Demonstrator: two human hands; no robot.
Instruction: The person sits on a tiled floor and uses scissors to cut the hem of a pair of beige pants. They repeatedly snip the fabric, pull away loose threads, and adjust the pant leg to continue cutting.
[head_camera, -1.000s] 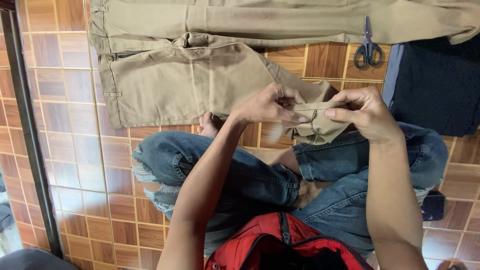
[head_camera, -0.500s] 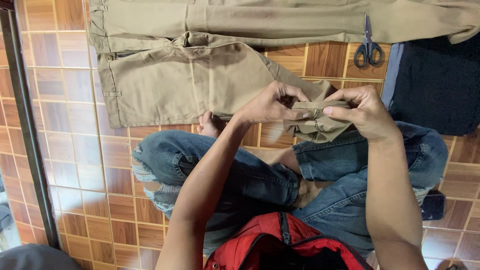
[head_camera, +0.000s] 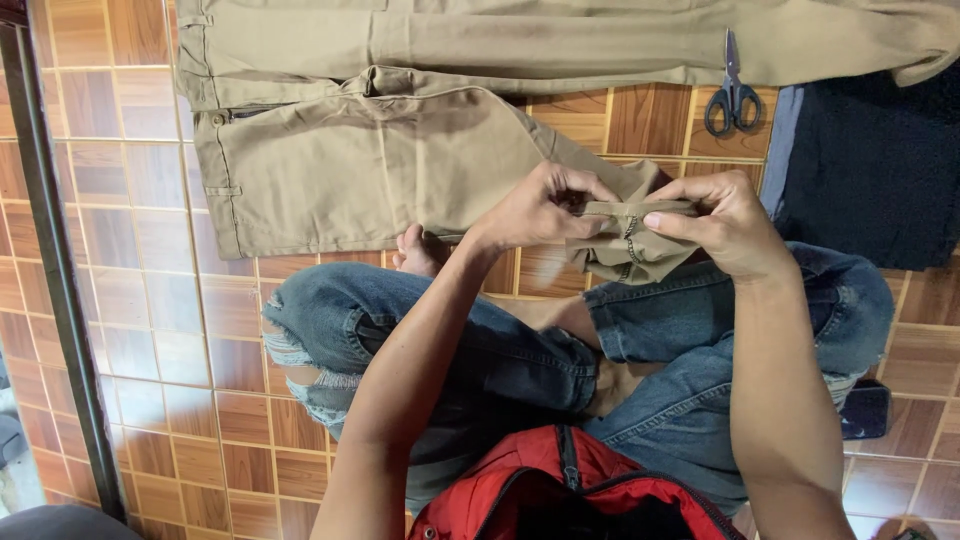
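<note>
Lap: I sit cross-legged in torn blue jeans (head_camera: 480, 360) on the brown tiled floor (head_camera: 130, 300), with a red garment (head_camera: 570, 495) bunched nearest to me.
Left hand (head_camera: 535, 210): fingers curled and pinching the left end of the folded hem strip (head_camera: 635, 209) of the khaki trousers (head_camera: 370, 170).
Right hand (head_camera: 725, 225): thumb and forefinger pressed on the right end of the same strip, holding the fold flat.
Step in hand: as I judge it, I am rolling or folding up the cuff of one trouser leg and pulling the fold taut between both hands; a short line of dark stitching or chain shows below the strip.
Next move: it seems to call for keeping the fold even along its width while pressing the crease down, without letting either end slip.
Where the trousers lie: spread on the floor just beyond my knees, the cuff end lifted into my hands.
Axis: the trousers' long axis runs left to right across the view, waistband at the left, leg ends at the right; the held strip runs the same way.
Farther off: dark-handled scissors (head_camera: 732, 95) lie beside a dark blue cloth (head_camera: 870, 160) at the right.
</note>
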